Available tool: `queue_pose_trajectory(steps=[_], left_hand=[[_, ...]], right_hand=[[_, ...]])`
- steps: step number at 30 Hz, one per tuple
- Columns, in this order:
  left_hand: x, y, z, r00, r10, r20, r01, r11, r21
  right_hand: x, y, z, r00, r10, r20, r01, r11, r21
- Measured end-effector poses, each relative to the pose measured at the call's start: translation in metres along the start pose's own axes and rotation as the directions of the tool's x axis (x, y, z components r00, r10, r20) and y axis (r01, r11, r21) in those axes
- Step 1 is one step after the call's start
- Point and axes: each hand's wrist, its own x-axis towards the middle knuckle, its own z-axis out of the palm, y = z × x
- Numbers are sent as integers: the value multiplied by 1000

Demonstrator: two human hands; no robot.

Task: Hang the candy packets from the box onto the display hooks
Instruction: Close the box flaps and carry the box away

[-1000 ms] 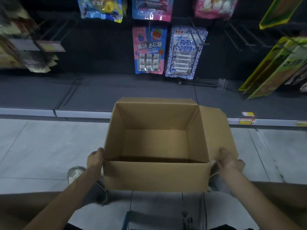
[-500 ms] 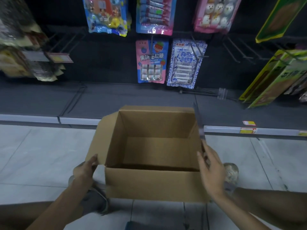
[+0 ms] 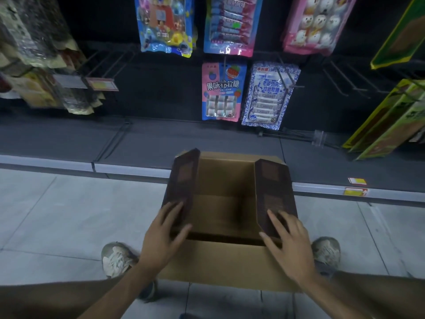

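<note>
A brown cardboard box [image 3: 220,265] stands on the floor between my feet, and no packets show inside it. Its two side flaps are folded inward and partly cover the opening. My left hand [image 3: 164,240] presses flat on the left flap [image 3: 181,180] with straight fingers. My right hand [image 3: 289,242] presses the same way on the right flap [image 3: 273,187]. On hooks behind the box hang a pink candy packet [image 3: 222,93] and a blue-and-white candy packet [image 3: 268,97]. More packets hang in the row above, among them a blue packet [image 3: 165,24] and a pink-and-blue packet [image 3: 231,24].
Bare display hooks [image 3: 345,77] stick out at the right and at the left [image 3: 108,63] of the hanging packets. Green boxes [image 3: 391,120] lean at the far right, and clear bags [image 3: 39,54] hang at the far left. A dark base shelf [image 3: 149,143] runs behind the box.
Both hands have left the box's sides and folded the two side flaps inward over the opening. The view has tilted up, showing more of the upper row.
</note>
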Motion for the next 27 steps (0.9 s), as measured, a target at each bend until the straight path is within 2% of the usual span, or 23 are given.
queue_pose_trajectory(steps=[2,5,10,16,19,24,27], left_hand=[[1,-8,13,991,119,54,-128,973,192],[10,-17,25,980,194,37,-196,927,319],[41,-32,27,971,236,47,-237,909,343],[84,-33,35,988,93,121,-131,927,352],[117,-24,41,989,-48,141,-1,944,329],[175,-18,55,982,-186,41,164,935,314],[205,-17,66,954,-301,-3,288,910,300]], right_hand=[[1,1,-1,999,-10,51,12,999,-36],[1,3,2,991,-37,127,50,994,-94],[9,7,7,982,-68,178,89,990,-112],[8,3,13,978,-86,189,115,982,-147],[10,4,14,979,-84,188,112,983,-144],[12,9,18,981,-104,166,119,989,-85],[13,10,23,980,-151,127,163,983,-86]])
